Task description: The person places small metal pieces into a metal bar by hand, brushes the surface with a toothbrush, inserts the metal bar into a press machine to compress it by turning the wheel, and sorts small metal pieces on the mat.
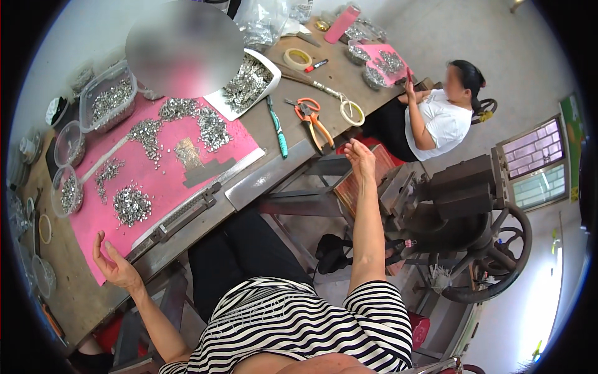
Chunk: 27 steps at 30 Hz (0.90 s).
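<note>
My left hand (117, 269) is raised at the front left corner of a pink sheet (98, 219), its fingers apart and nothing in them. Out to the right, off the table's edge, my right hand (362, 162) is lifted with loosely spread fingers and no object in it. On the pink sheet lie several heaps of small silvery metal pieces, one pile (132, 206) being nearest my left hand. A dark metal bar (177, 221) runs along the sheet's front edge. Orange-handled pliers (309, 118) lie on the table nearest my right hand, beside a teal pen-shaped tool (278, 129).
A clear tub (109, 105) and round bowls of metal pieces line the left. A white scoop-like tray (273, 75), tape roll (298, 59) and red marker (316, 65) lie farther back. A co-worker (440, 124) sits at right, near a machine with a handwheel (518, 274).
</note>
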Motion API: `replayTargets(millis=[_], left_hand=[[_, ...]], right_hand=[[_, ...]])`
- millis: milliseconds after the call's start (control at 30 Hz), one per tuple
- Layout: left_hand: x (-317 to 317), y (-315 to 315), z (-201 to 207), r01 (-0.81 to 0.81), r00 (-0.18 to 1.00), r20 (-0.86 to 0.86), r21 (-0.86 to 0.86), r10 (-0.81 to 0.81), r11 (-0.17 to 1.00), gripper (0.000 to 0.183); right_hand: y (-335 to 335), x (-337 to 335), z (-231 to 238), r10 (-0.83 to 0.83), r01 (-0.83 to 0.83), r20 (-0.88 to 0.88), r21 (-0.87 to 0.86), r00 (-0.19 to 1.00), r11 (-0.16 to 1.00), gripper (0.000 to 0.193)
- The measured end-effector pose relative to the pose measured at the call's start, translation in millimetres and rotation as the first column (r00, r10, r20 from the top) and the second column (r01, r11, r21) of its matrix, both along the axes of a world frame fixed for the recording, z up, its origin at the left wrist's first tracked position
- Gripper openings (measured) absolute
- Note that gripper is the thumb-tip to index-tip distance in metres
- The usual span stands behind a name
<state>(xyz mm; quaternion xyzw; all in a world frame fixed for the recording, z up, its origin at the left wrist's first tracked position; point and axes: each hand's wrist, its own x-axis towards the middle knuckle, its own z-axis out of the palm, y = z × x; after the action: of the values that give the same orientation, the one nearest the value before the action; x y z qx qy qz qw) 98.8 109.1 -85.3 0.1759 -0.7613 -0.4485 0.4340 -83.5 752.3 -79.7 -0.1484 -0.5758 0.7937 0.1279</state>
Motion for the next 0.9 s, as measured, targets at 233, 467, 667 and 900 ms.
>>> replayTargets(millis=[233,467,667,900], left_hand=[[0.3,15.9,12.2,-0.071,0.997,0.008,-0.044,0.072,0.996,0.026],[0.4,26.4,37.5,-0.063,0.992,0.085,-0.286,0.091,0.956,0.025],[5.4,10.6,48.6,-0.033,0.970,0.204,-0.421,0.129,0.907,0.020],[13.6,-4.8,55.2,0.145,0.906,0.421,-0.411,0.047,0.900,0.010]], right_hand=[[-70.1,-10.9,35.3,0.013,0.096,-0.174,0.604,0.985,0.792,0.013],[-270.6,-11.1,81.9,0.568,-0.173,-0.195,0.830,0.800,0.530,0.006],[-414.4,15.2,48.5,0.906,-0.221,-0.129,0.947,0.403,0.233,0.009],[-444.6,20.1,35.7,0.898,-0.006,-0.130,0.989,0.419,0.146,0.008]])
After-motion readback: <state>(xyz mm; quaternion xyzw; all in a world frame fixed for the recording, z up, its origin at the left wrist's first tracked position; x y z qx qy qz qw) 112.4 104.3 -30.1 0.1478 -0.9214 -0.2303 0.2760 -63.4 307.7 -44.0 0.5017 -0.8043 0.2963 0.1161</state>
